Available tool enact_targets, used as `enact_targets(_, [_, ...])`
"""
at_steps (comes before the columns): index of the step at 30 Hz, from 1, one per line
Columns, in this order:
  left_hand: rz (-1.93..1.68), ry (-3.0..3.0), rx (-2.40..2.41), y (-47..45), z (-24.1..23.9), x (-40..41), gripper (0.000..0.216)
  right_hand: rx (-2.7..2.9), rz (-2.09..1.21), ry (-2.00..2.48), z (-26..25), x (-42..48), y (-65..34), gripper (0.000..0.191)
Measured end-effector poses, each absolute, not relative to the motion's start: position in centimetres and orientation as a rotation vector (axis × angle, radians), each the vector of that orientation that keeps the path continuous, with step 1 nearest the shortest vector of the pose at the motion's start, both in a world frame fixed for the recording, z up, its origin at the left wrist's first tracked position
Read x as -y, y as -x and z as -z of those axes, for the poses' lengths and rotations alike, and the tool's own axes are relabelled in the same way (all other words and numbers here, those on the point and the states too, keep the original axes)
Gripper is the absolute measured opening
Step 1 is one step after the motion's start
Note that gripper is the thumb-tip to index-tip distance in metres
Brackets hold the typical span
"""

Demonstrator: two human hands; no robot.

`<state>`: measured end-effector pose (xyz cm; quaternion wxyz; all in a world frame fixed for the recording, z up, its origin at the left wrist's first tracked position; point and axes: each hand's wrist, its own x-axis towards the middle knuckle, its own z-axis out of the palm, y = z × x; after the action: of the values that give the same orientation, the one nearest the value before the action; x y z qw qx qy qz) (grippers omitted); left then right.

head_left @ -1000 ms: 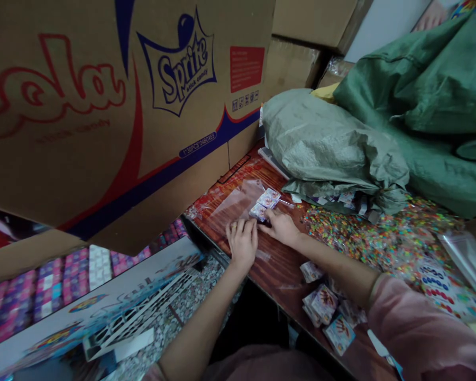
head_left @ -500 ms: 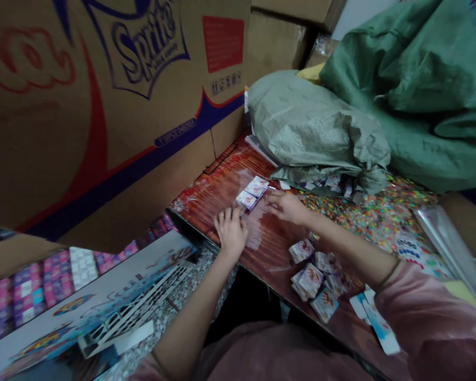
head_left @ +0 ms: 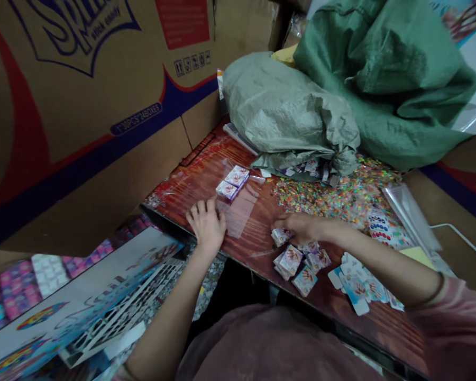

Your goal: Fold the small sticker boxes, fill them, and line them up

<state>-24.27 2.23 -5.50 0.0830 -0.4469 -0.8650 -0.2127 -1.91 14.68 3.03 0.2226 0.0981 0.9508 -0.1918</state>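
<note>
My left hand (head_left: 207, 225) rests on the red-brown table (head_left: 178, 203) with its fingers spread, holding nothing, at the edge of a clear plastic sleeve (head_left: 240, 214). At the far end of this sleeve sit small white-and-purple printed boxes (head_left: 232, 183), set side by side in a block. My right hand (head_left: 303, 226) reaches over a loose pile of similar boxes (head_left: 291, 259). Its fingers are bent around the upper edge of one small box (head_left: 281, 237) at the pile's far left; the hand covers part of that box.
Colourful small wrapped pieces (head_left: 321, 197) spread behind my right arm. A grey-green sack (head_left: 281, 111) and a green sack (head_left: 381, 79) stand at the back. Printed cards (head_left: 357, 286) lie right. A large carton (head_left: 143, 153) walls off the left. Clear plastic film (head_left: 412, 217) lies far right.
My right hand has left the block of boxes and come back to the loose pile. My left hand has moved slightly away from the block. The view has shifted right.
</note>
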Motion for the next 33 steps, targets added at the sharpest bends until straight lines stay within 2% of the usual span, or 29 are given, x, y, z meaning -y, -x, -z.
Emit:
enact_targets(6, [0.5,1.308,2.6,23.8,5.3,-0.9,0.04,-2.604,0.244,-0.364,-2.3,-13.4,2.7,0.044])
enact_targets(9, [0.502,1.278,2.613,23.7,5.4,-0.2,0.033,-2.69,0.31,-0.478,-2.8,-13.8,3.4,0.041])
enact_targets(12, [0.529,1.266,2.609,23.5,5.6,0.4,0.021,-2.837,0.567,-0.585,-3.0,-14.5,5.6,0.046])
enact_targets(15, [0.609,1.26,2.575,23.4,5.8,0.5,0.018,-2.958,0.731,-0.613,-2.0,-14.3,9.1,0.051])
enact_targets(20, [0.876,1.234,2.489,23.2,6.1,0.2,0.02,-3.029,0.685,-0.642,1.1,-12.3,14.3,0.045])
enact_targets(26, [0.997,1.254,2.446,23.6,7.0,0.5,0.022,-3.084,0.528,-0.644,2.3,-10.9,14.4,0.047])
enact_targets(30, [1.08,1.28,2.412,23.7,7.5,0.7,0.021,-3.074,0.455,-0.658,2.2,-11.3,14.0,0.03])
enact_targets(33, [1.126,1.283,2.382,23.7,7.7,0.7,0.021,-3.092,0.412,-0.673,2.3,-11.6,14.7,0.026])
